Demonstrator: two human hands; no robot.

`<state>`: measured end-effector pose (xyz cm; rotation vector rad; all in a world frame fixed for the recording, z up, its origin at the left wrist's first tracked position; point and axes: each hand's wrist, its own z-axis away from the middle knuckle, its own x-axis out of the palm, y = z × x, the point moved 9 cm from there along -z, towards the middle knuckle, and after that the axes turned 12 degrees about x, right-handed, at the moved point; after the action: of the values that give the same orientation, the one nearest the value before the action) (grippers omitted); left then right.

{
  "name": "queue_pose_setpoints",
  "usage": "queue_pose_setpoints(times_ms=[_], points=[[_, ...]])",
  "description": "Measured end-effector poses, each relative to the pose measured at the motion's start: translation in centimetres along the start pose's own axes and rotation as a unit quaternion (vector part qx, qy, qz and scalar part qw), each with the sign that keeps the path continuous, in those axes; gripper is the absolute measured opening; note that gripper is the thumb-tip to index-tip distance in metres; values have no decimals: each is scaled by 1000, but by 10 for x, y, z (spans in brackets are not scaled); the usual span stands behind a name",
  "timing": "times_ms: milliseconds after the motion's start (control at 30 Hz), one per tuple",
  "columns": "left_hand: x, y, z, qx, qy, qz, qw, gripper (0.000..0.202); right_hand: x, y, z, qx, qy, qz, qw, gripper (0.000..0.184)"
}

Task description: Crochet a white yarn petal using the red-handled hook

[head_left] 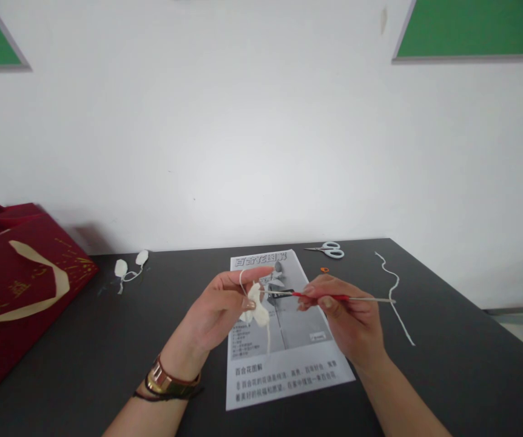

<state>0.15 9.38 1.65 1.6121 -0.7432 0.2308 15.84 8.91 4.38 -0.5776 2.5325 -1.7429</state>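
My left hand (220,306) pinches a small white crocheted piece (260,312) between thumb and fingers. A strand of white yarn (242,279) loops over its raised index finger, and a loose tail hangs below the piece. My right hand (343,309) grips a crochet hook (346,297) by its red handle, held nearly level. The hook's thin metal end points left and reaches the crocheted piece; whether a loop sits on it is too small to tell. Beneath both hands lies a printed sheet (289,379) with a flower picture and Chinese text, partly covered by them.
Scissors (332,249) with pale blue handles and a small orange stitch marker (324,269) lie behind my right hand. To the right is a white yarn piece (398,279). Two white crocheted pieces (121,267) and a dark red bag (20,291) are on the left. A wall stands behind the table.
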Motion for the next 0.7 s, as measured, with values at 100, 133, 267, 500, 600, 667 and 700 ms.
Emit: queue_pose_setpoints(times_ms=[100,133,267,500,600,667,700], points=[[-5,2,1,30,13,-95,995,42,1,3,1,7,9,-1,1000,12],[-6,4,1,43,15,-124,991,40,1,4,1,9,15,0,1000,12],[-2,14,0,89,-13,-209,974,39,3,5,4,2,30,16,999,13],[3,36,0,136,-23,-349,927,32,4,-1,3,-31,18,40,999,14],[-1,35,0,138,7,-371,918,32,5,-3,2,-46,8,46,998,15],[-10,31,0,126,49,-371,919,32,5,-2,3,-52,6,60,997,17],[-15,28,0,115,76,-364,921,32,5,-2,3,-58,6,71,996,17]])
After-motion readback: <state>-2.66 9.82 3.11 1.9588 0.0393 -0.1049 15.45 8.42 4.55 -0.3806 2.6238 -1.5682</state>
